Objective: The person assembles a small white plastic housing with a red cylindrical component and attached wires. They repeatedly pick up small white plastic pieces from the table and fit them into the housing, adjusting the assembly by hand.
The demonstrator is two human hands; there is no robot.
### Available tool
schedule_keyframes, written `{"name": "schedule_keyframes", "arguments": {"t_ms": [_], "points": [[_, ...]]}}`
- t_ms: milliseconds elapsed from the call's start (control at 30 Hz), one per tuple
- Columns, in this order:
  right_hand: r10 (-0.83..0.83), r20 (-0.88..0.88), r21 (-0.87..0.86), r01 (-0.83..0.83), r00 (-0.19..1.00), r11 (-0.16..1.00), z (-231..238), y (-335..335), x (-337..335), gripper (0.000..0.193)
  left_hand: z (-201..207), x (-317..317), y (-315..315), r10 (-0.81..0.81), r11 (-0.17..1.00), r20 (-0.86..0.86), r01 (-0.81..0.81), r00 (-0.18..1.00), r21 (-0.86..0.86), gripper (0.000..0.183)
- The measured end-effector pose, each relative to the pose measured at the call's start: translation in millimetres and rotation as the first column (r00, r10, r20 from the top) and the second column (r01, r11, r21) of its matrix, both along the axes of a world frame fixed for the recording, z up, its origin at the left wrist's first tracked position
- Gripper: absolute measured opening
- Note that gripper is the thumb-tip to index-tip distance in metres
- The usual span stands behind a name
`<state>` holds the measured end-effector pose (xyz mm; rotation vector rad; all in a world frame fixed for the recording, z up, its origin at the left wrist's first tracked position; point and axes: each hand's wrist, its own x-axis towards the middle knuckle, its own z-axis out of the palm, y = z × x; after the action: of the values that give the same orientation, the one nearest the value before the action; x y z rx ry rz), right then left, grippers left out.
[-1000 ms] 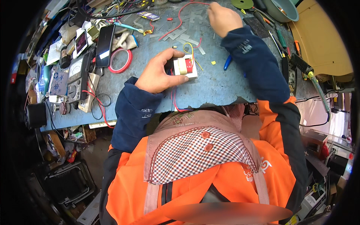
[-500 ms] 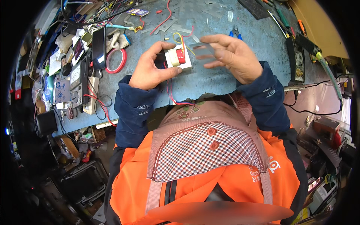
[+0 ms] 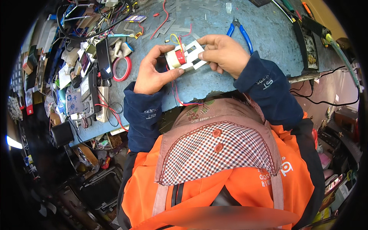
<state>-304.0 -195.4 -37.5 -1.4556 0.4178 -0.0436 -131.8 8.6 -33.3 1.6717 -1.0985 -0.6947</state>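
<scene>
My left hand [image 3: 150,76] is closed around a small transformer coil [image 3: 172,59], thumb on the near side and fingers on the far side. The coil has a cream-coloured body with a band of red tape and yellow and red wires at its far side. Between the thumb and fingers of my right hand [image 3: 225,54] is a flat, light metal transformer lamination [image 3: 199,64] with slots cut in it. Its slotted end meets the right side of the coil; how far it reaches in, I cannot tell. Thin red and blue wires hang from the coil toward the bench edge.
Blue-handled cutters [image 3: 244,35] lie beyond my right hand. Loose metal strips [image 3: 180,15] are scattered at the far side of the bench. Leftward are a red tape roll [image 3: 127,73], a phone [image 3: 103,59], a meter [image 3: 87,90] and tangled cables. A black tray [image 3: 309,50] stands right.
My right hand has moved left and brought the lamination from beside the coil up against it. The left hand still holds the coil. The view has shifted, showing more of the cutters.
</scene>
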Motion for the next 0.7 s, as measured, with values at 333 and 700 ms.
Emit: {"name": "schedule_keyframes", "arguments": {"t_ms": [333, 700], "points": [[-0.105, 0.077, 0.126, 0.095, 0.991, 0.988, -8, 8, 8, 0.049, -2, 0, -1, 0.001, 1.0, 0.009, -0.001, 1.0, -0.011, 0.065], [-0.003, 0.178, -0.067, 0.015, 0.984, 0.998, -14, 20, 18, 0.056, -5, 2, 3, 0.005, 1.0, -0.035, -0.005, 0.999, 0.0, 0.074]]}}
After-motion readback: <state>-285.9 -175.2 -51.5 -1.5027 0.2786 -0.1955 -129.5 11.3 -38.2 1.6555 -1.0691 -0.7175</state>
